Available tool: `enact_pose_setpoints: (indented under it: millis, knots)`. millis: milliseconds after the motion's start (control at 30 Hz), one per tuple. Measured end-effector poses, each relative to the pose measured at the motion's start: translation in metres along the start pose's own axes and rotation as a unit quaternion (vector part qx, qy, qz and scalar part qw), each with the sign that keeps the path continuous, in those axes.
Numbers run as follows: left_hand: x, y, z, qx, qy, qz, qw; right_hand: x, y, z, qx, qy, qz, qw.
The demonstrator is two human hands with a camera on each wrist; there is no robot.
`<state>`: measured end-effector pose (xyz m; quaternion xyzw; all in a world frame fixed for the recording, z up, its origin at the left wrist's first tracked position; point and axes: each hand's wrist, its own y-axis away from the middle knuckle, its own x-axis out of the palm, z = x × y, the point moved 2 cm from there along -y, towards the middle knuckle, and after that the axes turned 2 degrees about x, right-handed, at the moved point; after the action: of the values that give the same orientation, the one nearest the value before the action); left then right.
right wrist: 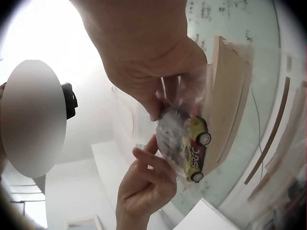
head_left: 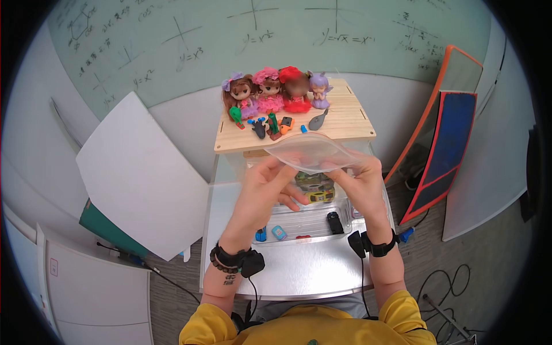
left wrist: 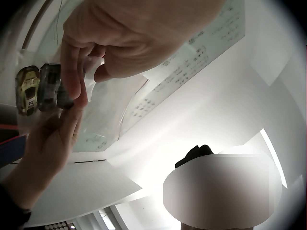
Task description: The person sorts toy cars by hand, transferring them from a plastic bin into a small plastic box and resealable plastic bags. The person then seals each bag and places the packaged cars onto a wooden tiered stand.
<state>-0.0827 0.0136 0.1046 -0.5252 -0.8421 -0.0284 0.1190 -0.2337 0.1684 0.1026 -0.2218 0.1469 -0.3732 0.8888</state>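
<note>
A clear plastic zip bag (head_left: 313, 152) is held up over the tray, its mouth facing the head camera. My left hand (head_left: 261, 190) pinches the left part of its top edge, with other fingers spread below. At the right part of the edge, the thumb and fingers of my right hand (head_left: 362, 181) grip the plastic. Toy cars sit low in the bag: a yellow car (right wrist: 195, 148) with dark markings on its side, and dark cars (left wrist: 49, 86) beside it in the left wrist view.
Beneath the hands, a clear plastic tray (head_left: 287, 218) on the metal table (head_left: 310, 273) holds a black toy car (head_left: 334, 223) and a light-blue piece (head_left: 279, 232). Behind, several dolls (head_left: 268, 92) and small toy figures (head_left: 273, 125) stand on a wooden platform (head_left: 351, 123).
</note>
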Motion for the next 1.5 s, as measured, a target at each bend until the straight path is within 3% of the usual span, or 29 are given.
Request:
enact_pose_setpoints:
  millis: [67, 133, 200, 233, 300, 333, 400, 467, 567, 633, 867, 933, 1000, 1067, 1133, 1233, 1433, 1500]
  knots:
    - [0.002, -0.002, 0.005, -0.026, 0.003, 0.003, 1.000, -0.001, 0.001, 0.001, -0.008, 0.016, 0.006, 1.000]
    - [0.007, -0.004, 0.006, 0.017, 0.034, 0.013, 0.999, -0.002, 0.001, 0.004, -0.016, 0.032, 0.012, 0.999]
    - [0.012, 0.000, 0.002, 0.053, 0.006, -0.001, 0.999, -0.006, 0.001, 0.014, -0.126, 0.184, -0.076, 0.972]
    - [0.013, 0.002, 0.000, 0.088, -0.022, -0.015, 0.996, -0.007, 0.004, 0.027, -0.126, 0.184, -0.076, 0.972]
    - [0.011, 0.003, -0.001, 0.100, -0.041, -0.013, 0.994, -0.009, 0.011, 0.053, 0.081, 0.237, -0.074, 0.965]
    - [0.011, 0.004, -0.001, 0.112, -0.061, -0.009, 0.992, -0.007, 0.011, 0.050, 0.081, 0.237, -0.074, 0.965]
    - [0.016, 0.008, -0.005, 0.128, -0.072, -0.002, 0.989, -0.002, 0.011, 0.041, 0.017, -0.004, -0.055, 0.998]
    - [0.023, 0.012, -0.011, 0.145, -0.084, 0.006, 0.986, -0.003, 0.008, 0.035, 0.003, -0.007, -0.035, 0.999]
    - [0.024, 0.014, -0.010, 0.106, -0.055, -0.001, 0.993, -0.009, 0.003, 0.025, -0.018, -0.013, 0.015, 1.000]
    - [0.020, 0.011, -0.007, 0.253, -0.125, 0.017, 0.959, -0.009, 0.003, 0.023, -0.023, -0.015, 0.043, 0.999]
    - [0.019, 0.012, -0.014, 0.296, -0.131, -0.009, 0.946, -0.009, 0.004, 0.031, -0.108, 0.015, 0.060, 0.992]
    - [0.014, 0.009, -0.014, 0.366, -0.234, 0.011, 0.901, -0.010, 0.004, 0.030, -0.122, 0.014, 0.062, 0.990]
    - [0.012, 0.006, -0.008, 0.357, -0.217, 0.009, 0.909, -0.011, 0.004, 0.028, -0.177, 0.010, 0.051, 0.983]
    - [0.014, 0.006, -0.006, 0.347, -0.200, 0.006, 0.916, -0.009, 0.007, 0.028, -0.167, -0.010, 0.032, 0.985]
    - [0.018, 0.007, -0.007, 0.290, -0.123, -0.009, 0.949, -0.009, 0.008, 0.027, -0.157, -0.030, 0.014, 0.987]
    - [0.017, 0.003, 0.003, 0.318, -0.106, 0.002, 0.942, -0.009, 0.009, 0.025, -0.177, -0.013, -0.006, 0.984]
    - [0.019, 0.002, 0.007, 0.304, -0.092, -0.022, 0.948, -0.010, 0.009, 0.029, -0.188, 0.014, -0.036, 0.982]
    - [0.021, 0.002, 0.005, 0.310, -0.108, -0.027, 0.944, -0.009, 0.012, 0.031, -0.104, 0.000, -0.065, 0.992]
